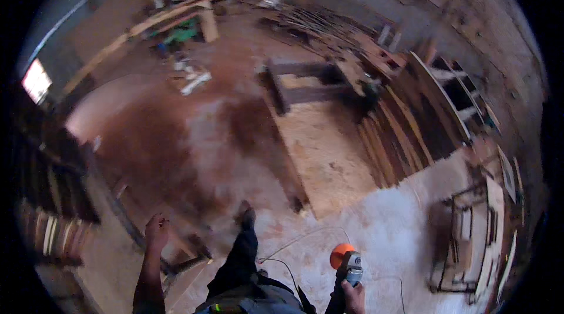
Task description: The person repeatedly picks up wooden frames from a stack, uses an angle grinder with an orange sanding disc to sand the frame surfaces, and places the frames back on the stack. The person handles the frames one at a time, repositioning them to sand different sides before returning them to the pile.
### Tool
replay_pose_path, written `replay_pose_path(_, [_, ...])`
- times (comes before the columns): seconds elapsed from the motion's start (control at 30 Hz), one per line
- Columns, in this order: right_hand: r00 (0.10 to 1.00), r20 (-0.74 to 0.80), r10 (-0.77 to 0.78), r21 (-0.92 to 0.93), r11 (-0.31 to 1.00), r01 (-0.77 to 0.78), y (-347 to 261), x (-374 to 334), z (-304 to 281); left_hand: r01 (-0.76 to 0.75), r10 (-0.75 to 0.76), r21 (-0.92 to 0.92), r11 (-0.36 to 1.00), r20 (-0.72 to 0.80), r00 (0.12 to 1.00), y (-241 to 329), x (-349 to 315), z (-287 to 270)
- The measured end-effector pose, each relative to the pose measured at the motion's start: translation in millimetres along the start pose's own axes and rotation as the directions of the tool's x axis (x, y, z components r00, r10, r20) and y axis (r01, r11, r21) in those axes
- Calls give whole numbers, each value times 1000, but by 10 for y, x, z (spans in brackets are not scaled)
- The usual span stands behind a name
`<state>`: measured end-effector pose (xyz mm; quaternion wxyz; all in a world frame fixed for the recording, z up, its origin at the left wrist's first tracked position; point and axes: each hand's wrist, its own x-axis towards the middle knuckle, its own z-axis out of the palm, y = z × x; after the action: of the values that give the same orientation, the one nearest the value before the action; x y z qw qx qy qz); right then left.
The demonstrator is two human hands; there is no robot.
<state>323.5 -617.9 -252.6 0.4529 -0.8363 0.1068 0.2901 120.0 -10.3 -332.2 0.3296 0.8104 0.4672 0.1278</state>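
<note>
Right grip (355, 295) closed around a partly hidden power tool (353, 260); left grip (157, 230) blurred, state unclear.

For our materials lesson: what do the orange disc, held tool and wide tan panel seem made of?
Orange disc: perhaps plastic or foam; even, bright colour, blur hides texture.
Held tool: possibly a metal head, dull grey; bluish body, perhaps smooth plastic.
Tan panel: likely unpainted wood-based board, matt; mottled surface.

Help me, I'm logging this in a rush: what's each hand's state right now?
Left hand: too blurred to tell open or closed.
Right hand: closed, holding a power tool with an orange disc.
</note>
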Motion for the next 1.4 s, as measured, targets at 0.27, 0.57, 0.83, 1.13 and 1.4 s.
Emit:
replay_pose_path(0.27, [888, 378, -262, -24, 956, 292, -598, 324, 917, -33, 61, 73, 997, -419, 906, 398, -1058, -1946])
replay_pose_path(0.57, [784, 530, -323, -93, 897, 432, -848, 145, 1520, 17, 328, 420, 907, -733, 596, 505, -1616, -4328])
replay_pose_path(0.83, [828, 467, -309, -157, 893, 422, -573, -312, 1958, 246, 562, 687, 683, -710, 424, 316, -1286, -6655])
replay_pose_path(1.13, [924, 262, -279, -217, 916, 338, 323, -1022, 2273, 263, 578, 723, 639, -677, 456, 301, -764, -8096])
replay_pose_path(1.4, [904, 215, -369, -76, 917, 392, 878, -1333, 2383, 240, 370, 701, 672, -599, 710, 184, -490, -8547])
